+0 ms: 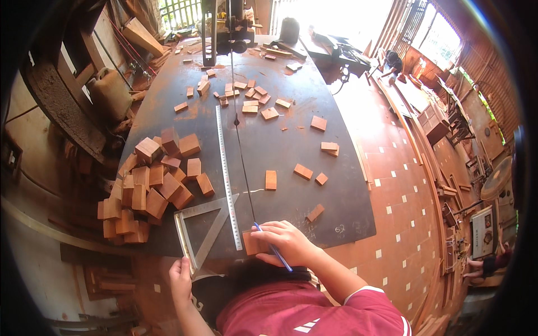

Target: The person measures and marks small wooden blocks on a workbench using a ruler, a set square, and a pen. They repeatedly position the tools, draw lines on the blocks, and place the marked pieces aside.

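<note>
At the near edge of the dark metal table (291,215), my left hand (181,278) is closed on the lower end of a triangular set square (212,231), which lies partly over the edge. My right hand (289,242) has a blue pen (281,257) between its fingers. Those fingers also rest on a reddish wooden block (250,244) at the table's edge. Between the hands, a long white ruler (226,179) lies lengthwise beside the slot in the table. A single wooden block (271,180) lies flat beyond my right hand.
A heap of wooden blocks (157,187) covers the table's left side. Several smaller offcuts (252,101) lie toward the far end, near an upright saw blade (232,73). Tiled floor (392,196) runs along the right, with timber and another person's arm (476,264) farther off.
</note>
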Available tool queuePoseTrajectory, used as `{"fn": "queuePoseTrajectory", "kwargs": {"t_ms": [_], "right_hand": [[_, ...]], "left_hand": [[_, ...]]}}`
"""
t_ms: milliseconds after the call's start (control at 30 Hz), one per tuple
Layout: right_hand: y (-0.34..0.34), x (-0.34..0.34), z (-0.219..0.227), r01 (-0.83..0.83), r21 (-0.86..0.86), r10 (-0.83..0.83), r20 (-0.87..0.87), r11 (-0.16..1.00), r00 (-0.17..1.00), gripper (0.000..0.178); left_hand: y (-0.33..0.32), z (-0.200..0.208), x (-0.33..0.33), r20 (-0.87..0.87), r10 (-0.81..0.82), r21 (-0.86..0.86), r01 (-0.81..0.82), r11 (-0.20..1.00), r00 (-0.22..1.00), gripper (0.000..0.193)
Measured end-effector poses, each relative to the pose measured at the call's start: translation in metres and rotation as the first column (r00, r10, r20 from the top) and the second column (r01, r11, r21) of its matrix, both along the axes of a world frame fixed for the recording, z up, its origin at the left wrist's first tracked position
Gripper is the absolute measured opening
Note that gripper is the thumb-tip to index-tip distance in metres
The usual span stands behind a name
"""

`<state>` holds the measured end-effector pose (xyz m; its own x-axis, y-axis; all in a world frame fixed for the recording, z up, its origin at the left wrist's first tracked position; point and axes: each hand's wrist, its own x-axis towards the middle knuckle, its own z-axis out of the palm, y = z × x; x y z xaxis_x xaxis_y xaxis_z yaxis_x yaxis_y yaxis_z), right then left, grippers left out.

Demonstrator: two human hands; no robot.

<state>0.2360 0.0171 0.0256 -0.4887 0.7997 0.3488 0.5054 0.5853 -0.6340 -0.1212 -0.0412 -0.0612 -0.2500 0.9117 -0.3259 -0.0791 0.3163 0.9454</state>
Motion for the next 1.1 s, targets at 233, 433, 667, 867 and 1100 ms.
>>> {"fn": "queuePoseTrajectory", "kwargs": {"t_ms": [233,433,667,867,1100], "right_hand": [[-0.002,-0.006,0.0,0.131,0.075,-0.137,0.075,0.989,0.988,0.06],[-0.007,-0.011,0.0,0.211,0.05,-0.215,0.108,0.976,0.971,0.073],[-0.012,0.0,0.002,0.153,-0.072,-0.149,0.067,0.986,0.987,0.07],[-0.015,-0.003,-0.01,0.216,-0.129,-0.222,-0.033,0.968,0.974,0.067],[-0.016,-0.01,-0.015,0.25,-0.104,-0.258,-0.078,0.963,0.963,0.065]], "left_hand": [[0.007,0.009,-0.006,0.389,-0.053,0.006,0.054,0.999,0.92,0.023],[0.014,0.011,0.003,0.349,-0.148,0.039,0.143,0.989,0.925,0.036],[-0.005,0.05,0.038,0.057,-0.014,0.207,0.002,0.978,0.998,0.025],[-0.026,0.049,0.048,0.054,0.119,0.416,-0.131,0.9,0.991,0.03],[-0.023,0.031,0.069,0.064,0.02,0.474,-0.048,0.879,0.998,0.034]]}}
